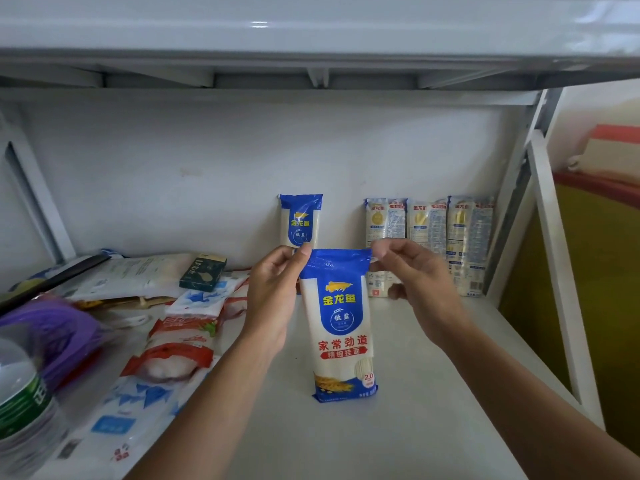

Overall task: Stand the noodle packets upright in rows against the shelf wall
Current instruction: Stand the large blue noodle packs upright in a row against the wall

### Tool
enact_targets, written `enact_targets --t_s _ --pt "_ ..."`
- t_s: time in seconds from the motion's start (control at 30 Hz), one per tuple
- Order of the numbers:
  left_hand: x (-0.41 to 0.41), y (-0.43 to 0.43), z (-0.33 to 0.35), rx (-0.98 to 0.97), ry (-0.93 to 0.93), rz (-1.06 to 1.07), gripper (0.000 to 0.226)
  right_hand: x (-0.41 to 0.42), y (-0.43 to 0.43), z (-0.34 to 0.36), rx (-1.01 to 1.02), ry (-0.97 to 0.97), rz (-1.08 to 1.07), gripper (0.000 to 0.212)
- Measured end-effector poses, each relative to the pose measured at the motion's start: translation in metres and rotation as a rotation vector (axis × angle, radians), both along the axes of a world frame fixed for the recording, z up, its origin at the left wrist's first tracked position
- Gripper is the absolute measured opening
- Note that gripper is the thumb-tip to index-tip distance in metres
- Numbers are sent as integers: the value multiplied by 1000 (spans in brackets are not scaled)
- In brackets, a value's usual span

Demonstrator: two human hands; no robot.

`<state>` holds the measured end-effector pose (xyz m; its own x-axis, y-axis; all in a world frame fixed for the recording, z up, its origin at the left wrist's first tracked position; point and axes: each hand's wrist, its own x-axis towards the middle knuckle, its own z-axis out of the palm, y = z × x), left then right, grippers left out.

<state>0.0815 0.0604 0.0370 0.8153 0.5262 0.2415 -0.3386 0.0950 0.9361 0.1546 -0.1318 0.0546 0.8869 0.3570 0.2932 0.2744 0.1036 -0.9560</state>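
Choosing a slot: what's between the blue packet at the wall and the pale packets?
Head view: bare wall between the blue packet and pale packets; the held packet hides the gap's base.

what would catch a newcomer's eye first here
The blue noodle packet in the centre, held upright over the shelf, with the left hand and right hand each pinching a top corner. Behind it a matching blue packet stands against the back wall, with three pale packets in a row to its right. A jumble of bags lies flat at left.
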Motion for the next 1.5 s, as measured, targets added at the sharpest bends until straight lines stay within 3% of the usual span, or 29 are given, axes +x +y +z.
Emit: enact_targets --t_s 0.13,0.23,0.6,0.7,0.87,0.97,1.17,1.5 --pt "1 -5 0 2 -5 -41 27 -5 6 -4 -136 -5 63 26" --pt "1 -5 0 9 -19 -50 26 -7 6 -1 -104 -28 16 20" --pt "2 -11 -3 -34 -35 -64 24 -8 10 2 10 -10 -75 33" --pt "0 -15 -2 55 -52 -43 27 -8 9 1 -4 -15 -91 35" --pt "-4 -8 2 237 -167 -34 4 -5 2 3 -16 -54 -12 16" --pt "-8 -5 4 292 -179 -73 6 -5 -2 7 -57 -142 13 5" --pt "-11 -6 4 258 -128 -108 19 -2 -6 7 -103 -161 43 14" --pt "1 -2 0 209 -77 -1 6 1 -6 10 -68 -81 -26 8"
